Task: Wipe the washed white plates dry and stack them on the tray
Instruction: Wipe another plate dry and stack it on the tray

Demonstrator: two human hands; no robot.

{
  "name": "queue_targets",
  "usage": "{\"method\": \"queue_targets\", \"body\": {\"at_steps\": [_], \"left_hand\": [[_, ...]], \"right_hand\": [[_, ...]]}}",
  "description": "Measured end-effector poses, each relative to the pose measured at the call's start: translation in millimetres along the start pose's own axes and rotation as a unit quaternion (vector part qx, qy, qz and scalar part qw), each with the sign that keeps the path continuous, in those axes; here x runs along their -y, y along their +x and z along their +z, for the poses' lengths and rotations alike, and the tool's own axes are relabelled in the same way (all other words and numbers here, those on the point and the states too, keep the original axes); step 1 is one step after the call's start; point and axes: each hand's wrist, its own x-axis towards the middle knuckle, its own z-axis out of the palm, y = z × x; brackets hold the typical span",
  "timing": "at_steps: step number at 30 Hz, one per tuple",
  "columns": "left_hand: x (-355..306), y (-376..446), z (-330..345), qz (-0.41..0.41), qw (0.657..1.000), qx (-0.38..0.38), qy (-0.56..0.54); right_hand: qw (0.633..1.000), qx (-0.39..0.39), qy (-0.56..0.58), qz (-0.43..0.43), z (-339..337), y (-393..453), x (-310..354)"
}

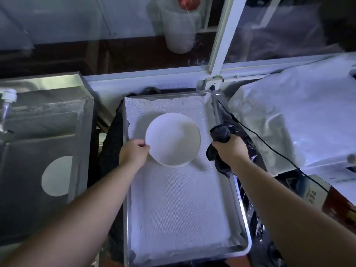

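Note:
A white plate (173, 140) hangs tilted just above the far half of a metal tray (243, 214) lined with a white cloth. My left hand (133, 152) pinches the plate's left rim. My right hand (230, 149) grips a bunched dark cloth (221, 132) to the right of the plate, over the tray's right edge, apart from the plate. A second white plate (56, 176) lies in the steel sink (38, 128) at the left.
A tap (7, 99) stands at the sink's far left. White plastic sheeting (298, 120) covers the surface at the right, with a black cable (269, 145) across it. A window frame (221, 45) runs along the back. Black plastic lies under the tray.

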Motion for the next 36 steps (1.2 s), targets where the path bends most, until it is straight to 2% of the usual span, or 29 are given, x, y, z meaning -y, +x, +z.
{"method": "queue_targets", "body": {"at_steps": [6, 10, 18, 24, 29, 32, 36], "left_hand": [[18.7, -47.3, -4.0, 0.027, 0.999, 0.020, 0.013], [26.3, -81.7, -12.8, 0.062, 0.996, 0.025, 0.067], [39.4, -164.6, -18.9, 0.073, 0.985, -0.011, 0.157], [56.3, -247.5, -14.7, 0.067, 0.972, -0.047, 0.220], [95.2, -311.9, -14.7, 0.035, 0.958, -0.068, 0.278], [124.2, -341.9, -30.1, 0.001, 0.958, -0.092, 0.271], [167.1, -372.1, -57.4, -0.031, 0.958, -0.142, 0.247]], "right_hand": [[0.998, 0.004, -0.051, -0.047, -5.3, -37.8, -1.6], [0.991, 0.011, -0.093, -0.095, -8.3, -64.6, -3.6], [0.963, 0.061, -0.188, -0.186, -12.5, -112.3, -8.7], [0.926, 0.106, -0.255, -0.259, -9.6, -160.4, -25.5], [0.886, 0.185, -0.310, -0.291, 19.7, -202.3, -38.9], [0.856, 0.211, -0.340, -0.327, 44.2, -229.7, -32.0], [0.810, 0.209, -0.380, -0.396, 79.1, -274.7, -13.3]]}}
